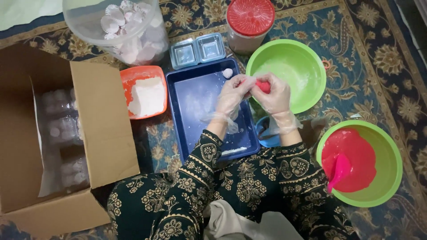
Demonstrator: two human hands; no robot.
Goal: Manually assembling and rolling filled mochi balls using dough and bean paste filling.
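Note:
Both my hands wear thin clear plastic gloves and meet over the right edge of a dark blue tray [195, 95] dusted with white flour. My left hand [232, 92] and my right hand [275, 94] pinch a small piece of red-pink dough [263, 86] between their fingers. A small white floured ball [227, 73] lies at the tray's far edge. To my right stands a green bowl [391, 166] holding red-pink dough and a pink spatula [339, 171].
An empty green bowl [291, 66] dusted white stands behind my hands. An orange tub of white flour [144, 91], clear small boxes [197, 50], a red-lidded jar [249, 22], a clear tub of paper cups [124, 26] and an open cardboard box [62, 133] surround the tray on the patterned carpet.

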